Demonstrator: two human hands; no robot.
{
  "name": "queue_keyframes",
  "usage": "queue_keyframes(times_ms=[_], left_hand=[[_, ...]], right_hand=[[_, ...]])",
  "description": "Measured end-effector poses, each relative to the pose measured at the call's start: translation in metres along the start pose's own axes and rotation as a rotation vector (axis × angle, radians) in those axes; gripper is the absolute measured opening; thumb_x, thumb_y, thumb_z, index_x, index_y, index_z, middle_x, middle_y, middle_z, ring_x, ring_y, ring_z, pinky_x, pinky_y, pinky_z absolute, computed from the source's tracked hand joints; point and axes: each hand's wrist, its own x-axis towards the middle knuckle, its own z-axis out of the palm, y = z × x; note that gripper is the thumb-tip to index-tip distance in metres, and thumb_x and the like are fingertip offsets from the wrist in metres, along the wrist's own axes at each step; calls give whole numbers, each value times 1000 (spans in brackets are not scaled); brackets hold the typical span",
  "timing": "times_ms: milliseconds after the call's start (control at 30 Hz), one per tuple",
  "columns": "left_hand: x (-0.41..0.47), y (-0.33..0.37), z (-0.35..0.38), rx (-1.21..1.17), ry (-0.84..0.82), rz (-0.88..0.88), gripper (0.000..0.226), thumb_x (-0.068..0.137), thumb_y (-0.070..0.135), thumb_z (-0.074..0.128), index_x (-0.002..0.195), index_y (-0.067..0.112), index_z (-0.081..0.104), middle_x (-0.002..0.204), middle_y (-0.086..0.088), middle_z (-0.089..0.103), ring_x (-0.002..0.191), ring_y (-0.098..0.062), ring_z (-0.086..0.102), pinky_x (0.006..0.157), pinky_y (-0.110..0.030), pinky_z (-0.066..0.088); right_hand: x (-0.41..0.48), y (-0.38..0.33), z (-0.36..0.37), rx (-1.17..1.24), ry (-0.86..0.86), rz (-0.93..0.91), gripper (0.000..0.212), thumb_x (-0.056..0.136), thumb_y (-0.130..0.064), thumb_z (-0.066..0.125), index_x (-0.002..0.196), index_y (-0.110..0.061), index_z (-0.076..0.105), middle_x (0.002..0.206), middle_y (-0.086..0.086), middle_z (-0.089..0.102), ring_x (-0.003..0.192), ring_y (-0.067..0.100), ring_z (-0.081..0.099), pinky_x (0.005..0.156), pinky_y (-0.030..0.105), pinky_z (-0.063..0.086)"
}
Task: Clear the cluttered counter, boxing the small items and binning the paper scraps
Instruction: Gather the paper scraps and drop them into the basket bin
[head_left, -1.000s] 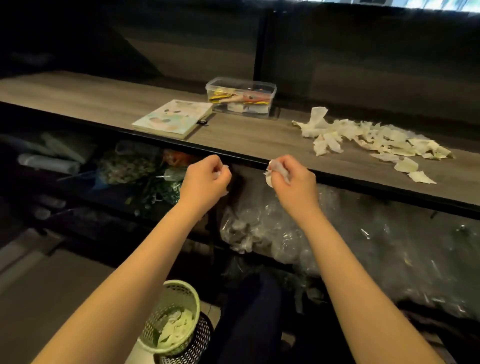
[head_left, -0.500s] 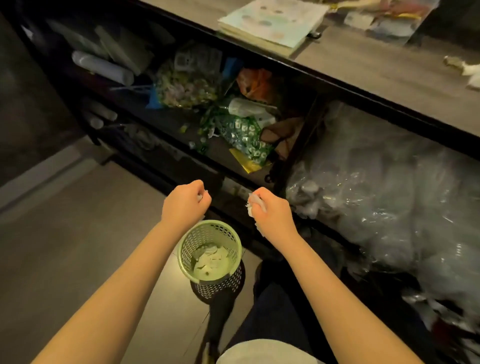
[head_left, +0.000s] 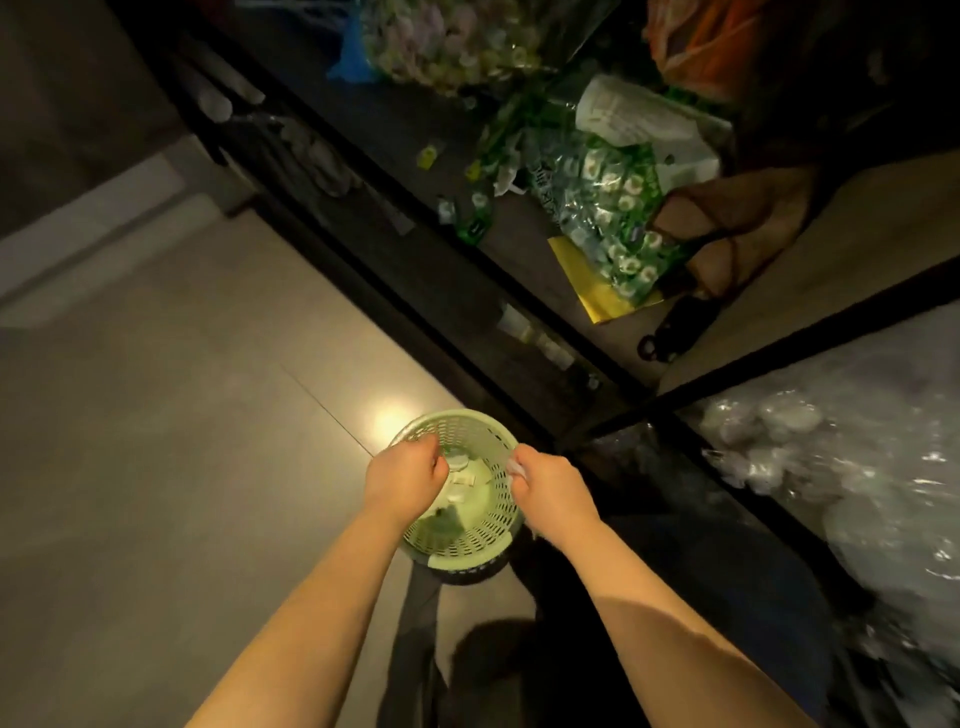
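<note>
Both hands hover over the green perforated wastebasket (head_left: 453, 417), which stands on the tiled floor (head_left: 156, 415). The right hand (head_left: 553, 491) is curled, pinching a white paper scrap (head_left: 515, 469) that pokes out at its fingertips just above the rim. The left hand (head_left: 410, 475) is fisted too, but whether it encloses paper cannot be told. Torn pieces (head_left: 460, 480) already lie in the basket's bottom. Such scraps look weightless, soft and crushable. A loose pinch suffices, and releasing them low over the mouth should stop them drifting aside.
</note>
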Motion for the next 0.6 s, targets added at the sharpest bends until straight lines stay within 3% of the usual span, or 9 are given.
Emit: queue_keyframes(times_ms=[100,200,367,500,600], left_hand=[[10,-3,14,11,-59,-36,16,92,23,40,84,14,51,88,-7,65,72,-23,55,60,-28,39],[18,-4,20,12,-86,-61,17,92,22,40,88,13,54,90,-7,65,70,-21,50,61,-29,39],[27,-14,30,-11,-161,-122,22,94,26,41,98,8,54,99,-11,64,89,-28,60,68,-31,43],[36,-24,48,-55,-281,-116,40,90,33,51,120,7,47,120,-15,54,110,-29,51,93,-37,44],[38,-31,56,23,-410,-85,65,85,33,58,140,9,32,147,-18,33,137,-33,29,114,-42,28]], right_hand=[[19,4,11,-6,-16,8,16,91,-17,46,103,-12,54,101,12,65,92,34,61,71,35,49],[42,4,23,-56,-37,15,17,91,-17,46,105,-11,54,103,14,66,96,36,61,74,38,48],[69,1,48,-95,-100,14,23,95,-21,45,113,-11,52,109,15,65,103,34,60,80,36,46],[81,3,66,-166,-261,50,47,92,-27,54,133,-15,37,133,10,48,116,30,54,91,39,46],[79,9,65,-222,-399,68,69,89,-23,59,146,-24,21,149,6,31,129,30,43,101,42,43]])
